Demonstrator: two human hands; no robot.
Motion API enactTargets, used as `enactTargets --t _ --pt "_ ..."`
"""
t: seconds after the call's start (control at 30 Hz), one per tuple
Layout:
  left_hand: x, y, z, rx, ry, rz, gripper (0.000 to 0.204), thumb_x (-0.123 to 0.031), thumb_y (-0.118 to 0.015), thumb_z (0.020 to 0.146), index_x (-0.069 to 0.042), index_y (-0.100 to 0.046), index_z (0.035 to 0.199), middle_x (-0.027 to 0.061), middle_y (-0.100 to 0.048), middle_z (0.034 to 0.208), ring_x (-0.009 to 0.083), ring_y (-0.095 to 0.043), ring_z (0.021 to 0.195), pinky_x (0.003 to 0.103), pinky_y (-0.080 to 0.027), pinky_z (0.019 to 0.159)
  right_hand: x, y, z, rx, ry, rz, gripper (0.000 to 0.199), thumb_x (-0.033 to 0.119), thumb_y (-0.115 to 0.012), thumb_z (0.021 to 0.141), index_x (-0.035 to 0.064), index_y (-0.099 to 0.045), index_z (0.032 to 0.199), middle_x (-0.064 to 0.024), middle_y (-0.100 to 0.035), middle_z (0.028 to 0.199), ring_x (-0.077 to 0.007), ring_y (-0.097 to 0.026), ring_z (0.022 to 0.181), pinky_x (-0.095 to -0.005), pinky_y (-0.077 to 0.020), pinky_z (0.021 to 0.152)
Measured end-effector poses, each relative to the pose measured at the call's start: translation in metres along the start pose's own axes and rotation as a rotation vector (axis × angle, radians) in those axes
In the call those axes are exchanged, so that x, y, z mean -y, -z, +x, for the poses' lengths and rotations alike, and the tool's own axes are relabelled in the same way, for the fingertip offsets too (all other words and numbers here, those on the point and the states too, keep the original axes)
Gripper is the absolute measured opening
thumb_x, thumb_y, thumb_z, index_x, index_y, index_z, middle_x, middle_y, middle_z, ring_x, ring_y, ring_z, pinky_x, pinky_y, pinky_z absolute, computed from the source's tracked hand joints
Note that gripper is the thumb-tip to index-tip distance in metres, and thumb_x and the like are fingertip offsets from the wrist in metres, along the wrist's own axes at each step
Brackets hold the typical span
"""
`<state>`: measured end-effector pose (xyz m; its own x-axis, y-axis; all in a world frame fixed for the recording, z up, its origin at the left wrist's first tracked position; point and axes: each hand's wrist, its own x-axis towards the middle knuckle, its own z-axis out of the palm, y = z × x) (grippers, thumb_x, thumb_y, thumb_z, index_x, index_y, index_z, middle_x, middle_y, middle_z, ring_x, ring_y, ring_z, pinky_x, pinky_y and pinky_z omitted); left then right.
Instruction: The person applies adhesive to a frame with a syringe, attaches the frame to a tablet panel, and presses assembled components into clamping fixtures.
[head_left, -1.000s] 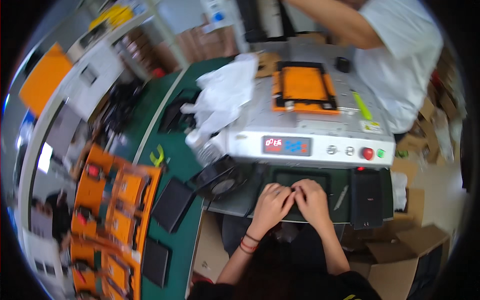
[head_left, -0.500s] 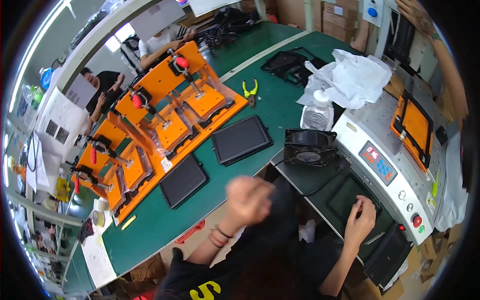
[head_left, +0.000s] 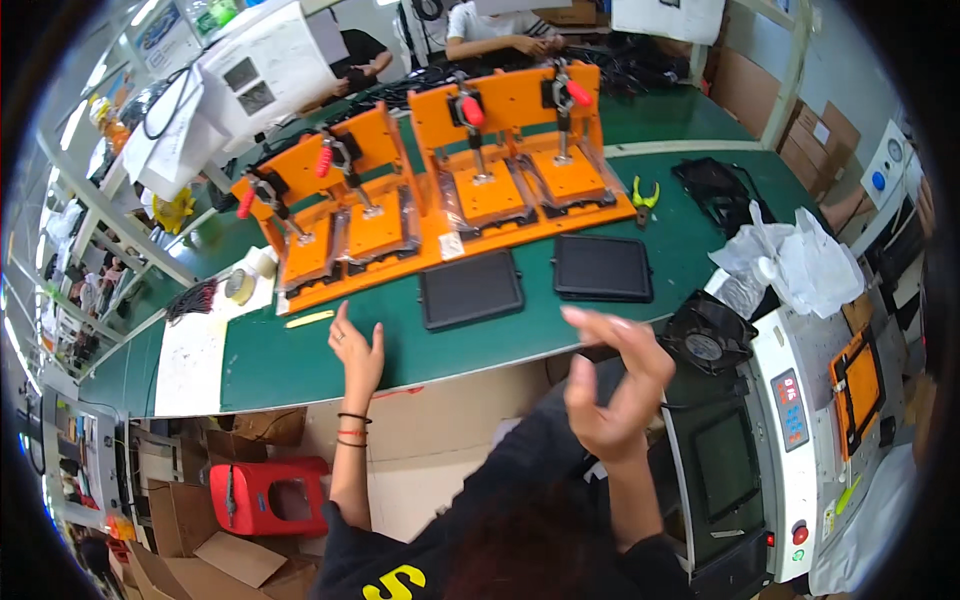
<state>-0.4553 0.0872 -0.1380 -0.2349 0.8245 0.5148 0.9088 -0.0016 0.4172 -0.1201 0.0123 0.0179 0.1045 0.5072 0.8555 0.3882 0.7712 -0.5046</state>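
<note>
Empty, with its fingers apart, my left hand [head_left: 357, 352] hovers at the front edge of the green table, closest to a slim yellow tool [head_left: 310, 319]. My right hand [head_left: 622, 388] is raised in front of the table, thumb and fingers spread, holding nothing. Two flat black rectangular frames lie on the table: one black panel [head_left: 471, 290] between my hands, another black panel [head_left: 602, 268] beyond my right hand. Behind them stands an orange clamping fixture [head_left: 450, 243] with several red-handled toggle clamps; dark parts and clear film show under its orange press plates.
Yellow-handled pliers [head_left: 644, 203] lie right of the fixture. A black fan [head_left: 708, 332] and white plastic bags [head_left: 800, 265] sit beside a white machine [head_left: 790, 400] with a lit display. A red stool [head_left: 270, 497] stands below at left. Other people sit across the table.
The view has swung left and levelled. My left hand has moved left over the table edge and opened; my right hand has left the machine's side and risen.
</note>
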Motion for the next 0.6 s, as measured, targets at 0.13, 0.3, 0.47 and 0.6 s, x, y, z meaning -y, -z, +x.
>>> enactTargets --t 0.13,0.3,0.47,0.6 --pt "0.009 -0.003 0.041 -0.066 -0.165 -0.03 0.047 -0.007 -0.062 0.084 -0.003 -0.047 0.129 0.0224 -0.046 0.125 0.0397 -0.041 0.117 0.046 -0.035 0.1 -0.008 -0.123 0.086 0.195 0.393 0.073 0.032 0.004 -0.065 0.073 0.0041 -0.057 0.104 -0.0087 -0.06 0.094 -0.03 -0.058 0.087 -0.0387 -0.0469 0.076" --pt "0.001 -0.008 0.089 -0.086 -0.412 -0.002 0.054 0.005 -0.058 0.077 -0.002 -0.047 0.13 0.0176 -0.048 0.126 0.0369 -0.045 0.119 0.044 -0.038 0.102 -0.089 -0.291 0.143 0.14 0.773 -0.125 0.032 0.014 -0.068 0.077 0.0041 -0.057 0.106 -0.0103 -0.06 0.105 -0.0305 -0.057 0.1 -0.0391 -0.0465 0.089" --pt "0.039 -0.012 0.106 0.103 -0.442 0.017 0.058 0.003 -0.059 0.078 -0.002 -0.044 0.134 0.0175 -0.051 0.123 0.0347 -0.049 0.115 0.04 -0.044 0.098 -0.135 -0.346 0.152 0.441 0.913 -0.154 0.025 0.009 -0.059 0.083 0.0032 -0.058 0.107 -0.0085 -0.061 0.095 -0.0255 -0.062 0.09 -0.0357 -0.0504 0.083" --pt "0.051 0.0 0.117 0.126 -0.487 -0.103 0.058 0.004 -0.059 0.08 -0.002 -0.043 0.135 0.0165 -0.055 0.111 0.0332 -0.053 0.108 0.04 -0.046 0.094 -0.119 -0.368 0.191 0.233 0.905 0.038 0.023 0.006 -0.054 0.088 0.0009 -0.054 0.11 -0.0099 -0.061 0.088 -0.0228 -0.063 0.067 -0.0343 -0.0508 0.054"
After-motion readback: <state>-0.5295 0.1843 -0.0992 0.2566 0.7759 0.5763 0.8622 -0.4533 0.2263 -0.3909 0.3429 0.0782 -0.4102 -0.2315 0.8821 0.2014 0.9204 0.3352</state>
